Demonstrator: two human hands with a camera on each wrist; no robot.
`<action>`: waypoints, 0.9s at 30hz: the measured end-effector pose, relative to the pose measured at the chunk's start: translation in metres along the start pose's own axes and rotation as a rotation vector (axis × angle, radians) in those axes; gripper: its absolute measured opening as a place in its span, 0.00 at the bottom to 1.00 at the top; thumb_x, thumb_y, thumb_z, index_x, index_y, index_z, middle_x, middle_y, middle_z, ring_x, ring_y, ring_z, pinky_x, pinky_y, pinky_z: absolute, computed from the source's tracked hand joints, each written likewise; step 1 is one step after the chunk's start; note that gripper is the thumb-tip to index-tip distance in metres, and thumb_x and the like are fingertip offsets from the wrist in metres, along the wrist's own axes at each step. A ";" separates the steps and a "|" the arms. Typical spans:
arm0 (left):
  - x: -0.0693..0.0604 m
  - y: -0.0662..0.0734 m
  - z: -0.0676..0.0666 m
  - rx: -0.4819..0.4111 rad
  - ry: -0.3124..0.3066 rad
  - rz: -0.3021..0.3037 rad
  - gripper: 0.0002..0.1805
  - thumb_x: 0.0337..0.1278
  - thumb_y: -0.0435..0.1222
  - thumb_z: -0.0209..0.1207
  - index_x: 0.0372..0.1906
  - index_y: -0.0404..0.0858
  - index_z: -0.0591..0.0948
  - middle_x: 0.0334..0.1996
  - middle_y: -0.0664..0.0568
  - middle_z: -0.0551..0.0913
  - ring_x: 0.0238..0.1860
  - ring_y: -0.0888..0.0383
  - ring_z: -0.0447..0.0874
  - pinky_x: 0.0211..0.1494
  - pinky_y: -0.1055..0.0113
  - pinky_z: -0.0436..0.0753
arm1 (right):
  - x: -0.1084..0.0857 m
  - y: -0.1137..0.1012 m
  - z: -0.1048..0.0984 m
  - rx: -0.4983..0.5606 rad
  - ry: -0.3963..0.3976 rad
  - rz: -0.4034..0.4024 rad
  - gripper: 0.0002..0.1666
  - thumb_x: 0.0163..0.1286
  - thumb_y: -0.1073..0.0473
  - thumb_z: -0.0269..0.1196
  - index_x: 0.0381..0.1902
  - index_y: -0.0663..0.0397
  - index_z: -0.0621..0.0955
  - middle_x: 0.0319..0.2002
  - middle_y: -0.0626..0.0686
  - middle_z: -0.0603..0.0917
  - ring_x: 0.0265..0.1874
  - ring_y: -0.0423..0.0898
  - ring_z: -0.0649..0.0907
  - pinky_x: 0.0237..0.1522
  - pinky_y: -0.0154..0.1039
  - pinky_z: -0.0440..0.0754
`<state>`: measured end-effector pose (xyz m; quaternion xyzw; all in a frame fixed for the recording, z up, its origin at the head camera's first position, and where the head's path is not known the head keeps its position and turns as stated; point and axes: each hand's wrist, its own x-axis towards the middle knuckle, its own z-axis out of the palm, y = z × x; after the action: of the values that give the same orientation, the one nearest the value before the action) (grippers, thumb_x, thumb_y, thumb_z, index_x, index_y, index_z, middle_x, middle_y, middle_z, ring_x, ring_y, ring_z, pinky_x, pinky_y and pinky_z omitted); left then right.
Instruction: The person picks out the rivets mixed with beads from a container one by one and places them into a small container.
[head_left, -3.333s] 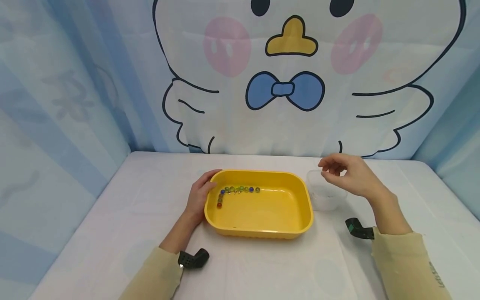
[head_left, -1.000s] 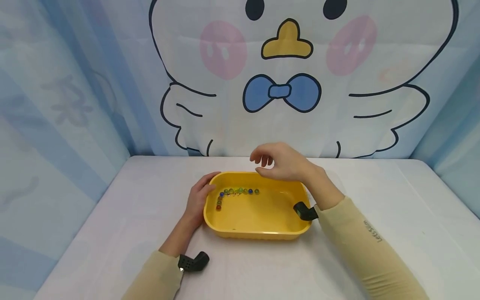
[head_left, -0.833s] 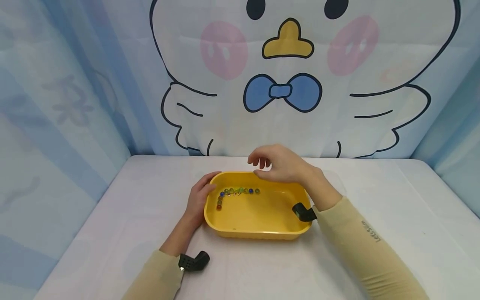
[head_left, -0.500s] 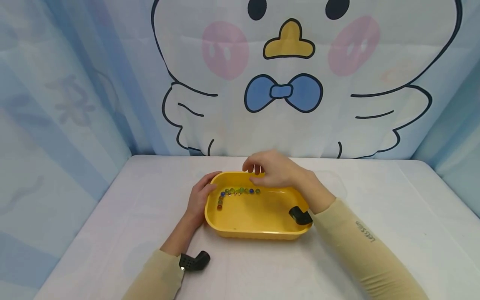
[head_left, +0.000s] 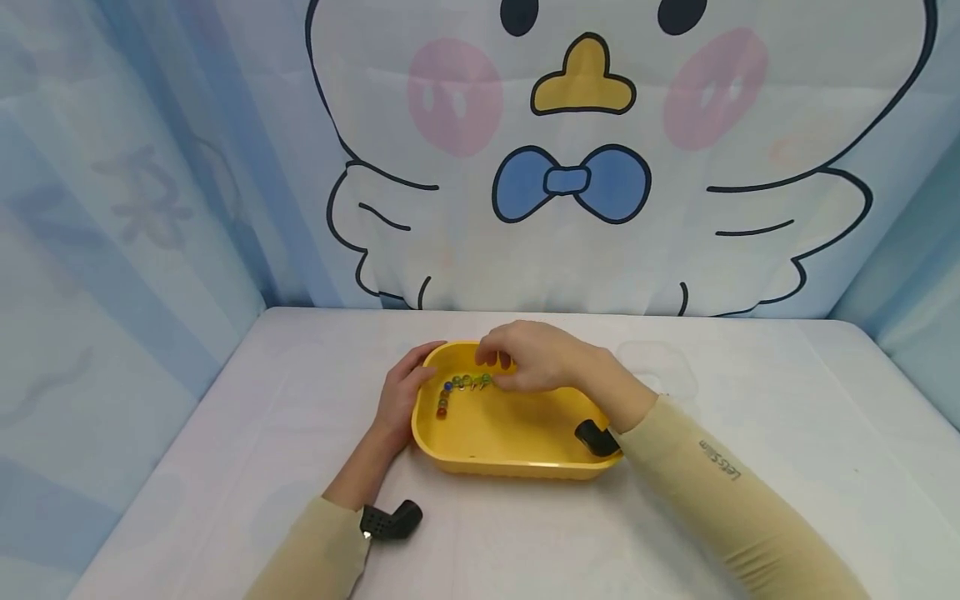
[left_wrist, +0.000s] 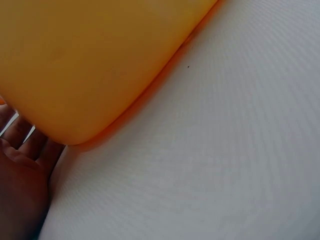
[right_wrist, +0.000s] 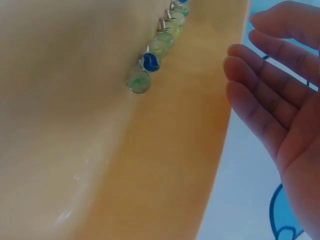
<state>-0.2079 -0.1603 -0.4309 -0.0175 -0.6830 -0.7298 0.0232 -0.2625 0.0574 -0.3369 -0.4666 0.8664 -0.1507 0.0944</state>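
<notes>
A yellow tray stands on the table. My left hand grips its left rim, thumb over the edge, fingers along the outer wall. Glass marbles lie in a bent row along the tray's left and far sides. Clear green and blue marbles show in the right wrist view, with several small silvery pin-like pieces beside them. My right hand hovers over the tray's far side, loosely curled and holding nothing visible, hiding the row's right end in the head view.
A clear plastic container stands behind my right forearm, partly hidden. Black wrist cameras sit on both wrists. A white cloth covers the table, with a printed curtain rising behind its far edge.
My right hand has come from above the clear container to the tray, then lowered leftward towards the marble row. The left hand has kept its place on the rim.
</notes>
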 end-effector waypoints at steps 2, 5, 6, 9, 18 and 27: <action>-0.001 0.001 0.000 0.000 0.004 -0.005 0.25 0.68 0.32 0.44 0.68 0.36 0.73 0.67 0.46 0.73 0.65 0.50 0.70 0.73 0.57 0.65 | 0.002 -0.001 0.002 -0.016 -0.014 -0.003 0.18 0.66 0.60 0.67 0.54 0.55 0.84 0.45 0.49 0.84 0.39 0.45 0.79 0.44 0.36 0.80; -0.002 0.001 0.001 0.000 0.007 -0.012 0.25 0.68 0.32 0.44 0.68 0.37 0.74 0.67 0.47 0.73 0.65 0.51 0.70 0.73 0.58 0.66 | 0.005 -0.002 0.005 -0.046 -0.038 -0.002 0.18 0.66 0.60 0.67 0.54 0.55 0.84 0.44 0.49 0.84 0.38 0.44 0.79 0.44 0.36 0.80; -0.002 0.001 0.001 -0.001 0.008 -0.012 0.25 0.68 0.32 0.44 0.68 0.37 0.74 0.67 0.48 0.74 0.65 0.51 0.70 0.72 0.58 0.66 | 0.005 -0.003 0.006 -0.054 -0.044 -0.002 0.18 0.66 0.60 0.67 0.53 0.55 0.84 0.44 0.50 0.84 0.37 0.44 0.78 0.44 0.36 0.80; -0.001 0.000 0.001 -0.001 0.007 -0.012 0.25 0.68 0.32 0.44 0.68 0.37 0.73 0.67 0.47 0.73 0.65 0.51 0.70 0.72 0.58 0.66 | 0.008 -0.004 0.008 -0.070 -0.064 0.000 0.17 0.66 0.59 0.67 0.52 0.55 0.84 0.44 0.50 0.84 0.36 0.43 0.78 0.44 0.36 0.80; -0.001 -0.001 0.001 0.015 0.011 -0.003 0.25 0.68 0.32 0.45 0.68 0.36 0.73 0.67 0.46 0.73 0.65 0.49 0.70 0.73 0.56 0.66 | 0.011 -0.002 0.013 -0.062 -0.117 -0.006 0.16 0.66 0.62 0.66 0.52 0.56 0.83 0.46 0.51 0.84 0.39 0.46 0.81 0.47 0.39 0.80; 0.000 0.000 0.000 0.017 -0.005 -0.001 0.26 0.68 0.32 0.45 0.69 0.35 0.72 0.68 0.44 0.72 0.67 0.48 0.68 0.74 0.54 0.64 | 0.014 0.001 0.020 -0.035 -0.161 0.019 0.19 0.66 0.62 0.65 0.55 0.56 0.82 0.50 0.51 0.83 0.41 0.47 0.80 0.49 0.38 0.79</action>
<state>-0.2078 -0.1603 -0.4309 -0.0187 -0.6891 -0.7241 0.0210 -0.2646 0.0429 -0.3557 -0.4705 0.8629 -0.0968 0.1570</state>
